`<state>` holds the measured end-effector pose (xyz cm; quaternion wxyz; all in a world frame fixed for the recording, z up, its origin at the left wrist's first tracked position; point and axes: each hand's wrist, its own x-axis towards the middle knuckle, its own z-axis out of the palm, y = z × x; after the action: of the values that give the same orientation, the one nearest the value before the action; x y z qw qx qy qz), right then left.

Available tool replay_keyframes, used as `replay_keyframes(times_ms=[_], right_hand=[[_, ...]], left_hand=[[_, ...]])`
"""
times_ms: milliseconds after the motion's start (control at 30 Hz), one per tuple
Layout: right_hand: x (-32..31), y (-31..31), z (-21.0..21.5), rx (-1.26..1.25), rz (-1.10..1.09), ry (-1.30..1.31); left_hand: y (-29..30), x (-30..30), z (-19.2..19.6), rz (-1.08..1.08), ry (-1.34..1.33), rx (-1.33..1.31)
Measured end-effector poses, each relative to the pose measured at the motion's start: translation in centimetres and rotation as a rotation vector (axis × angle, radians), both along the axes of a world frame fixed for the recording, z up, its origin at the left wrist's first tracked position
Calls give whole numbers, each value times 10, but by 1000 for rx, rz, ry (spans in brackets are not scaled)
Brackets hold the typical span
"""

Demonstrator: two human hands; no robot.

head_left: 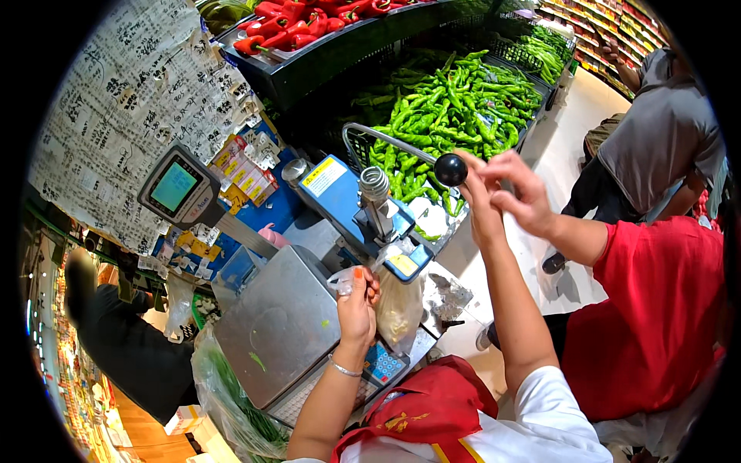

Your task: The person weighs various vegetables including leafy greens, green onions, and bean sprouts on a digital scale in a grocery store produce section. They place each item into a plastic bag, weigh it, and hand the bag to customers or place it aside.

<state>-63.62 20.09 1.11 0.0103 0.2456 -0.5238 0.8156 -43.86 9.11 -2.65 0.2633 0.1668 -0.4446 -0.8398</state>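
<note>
Plastic bag [403, 315], see-through with pale contents, hung just beside the near end of a blue machine [333, 189], to the right of our left hand [359, 309]. We had the fingers of that hand closed narrow on some gathered clear film [340, 281]; whether it was part of the same bag, we could not tell. One fingertip showed orange, and a bracelet [345, 370] circled our wrist. We had our right hand [484, 210] raised to the black knob [451, 170] at the end of a bent metal lever [395, 142]; its fingers were partly hidden, so we could not tell how tightly they closed. A co-worker's hand [525, 191], coming from a red sleeve [627, 247], overlapped ours in the view. To the left of the bag we had a scale's steel platform [278, 328], with green scraps on it, its lit display [174, 187] on a post, and a blue keypad [383, 363] at the near side. Long green vegetables [243, 397] lay bagged beside the platform. Beyond the machine, we saw green peppers [455, 108] heaped in a bin and red peppers [309, 23] farther left.
</note>
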Motion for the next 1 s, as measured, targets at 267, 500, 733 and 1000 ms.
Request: replay_keyframes(times_ms=[267,500,733,1000], right_hand=[[10,-14,100,1221,-200,691],[72,90,-76,799,-290,294],[73,111,-144,761,-331,413],[-6,-7,85,974,-359,751]], left_hand=[[-12,-6,3,-39,9,-59],[-25,-6,10,-64,-46,-102],[-19,-25,40,-219,-102,-458],[13,-69,66,-348,-127,-908]])
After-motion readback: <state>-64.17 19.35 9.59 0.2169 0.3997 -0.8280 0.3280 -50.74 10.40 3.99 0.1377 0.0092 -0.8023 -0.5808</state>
